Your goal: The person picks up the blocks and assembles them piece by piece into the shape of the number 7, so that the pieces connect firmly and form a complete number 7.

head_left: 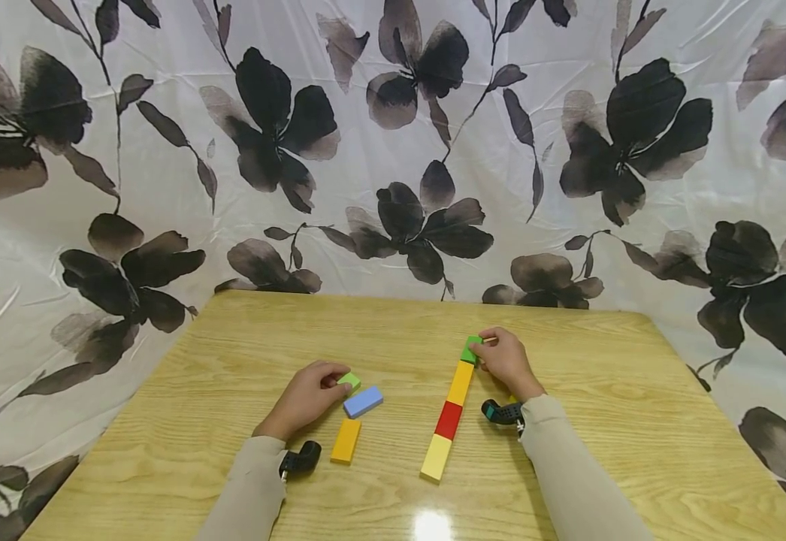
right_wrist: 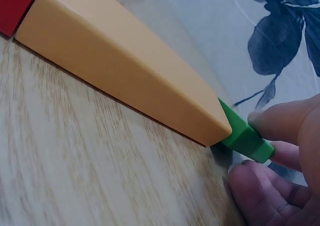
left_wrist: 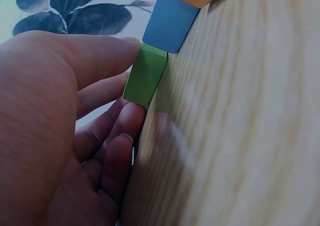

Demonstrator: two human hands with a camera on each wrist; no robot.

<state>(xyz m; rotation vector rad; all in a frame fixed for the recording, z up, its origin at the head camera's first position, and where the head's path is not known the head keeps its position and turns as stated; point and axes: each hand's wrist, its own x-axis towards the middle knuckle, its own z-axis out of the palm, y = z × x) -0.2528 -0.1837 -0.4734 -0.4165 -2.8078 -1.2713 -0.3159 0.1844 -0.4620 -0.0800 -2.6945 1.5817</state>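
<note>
My right hand (head_left: 506, 359) pinches a green block (head_left: 470, 349) at the far end of a row of blocks. Below it in the row lie an orange block (head_left: 460, 383), a red block (head_left: 448, 420) and a pale yellow block (head_left: 436, 458), end to end. The right wrist view shows the green block (right_wrist: 245, 136) against the end of the orange one. My left hand (head_left: 309, 398) holds a light green block (head_left: 349, 383) between thumb and fingers, low at the tabletop. A blue block (head_left: 364, 402) lies right beside it, its end close to the light green one in the left wrist view.
An orange-yellow block (head_left: 346, 441) lies nearer me, below the blue one. Part of a yellow block (head_left: 512, 399) shows beside my right wrist, mostly hidden. The wooden table (head_left: 366, 323) ends at the back against a floral cloth (head_left: 393, 150).
</note>
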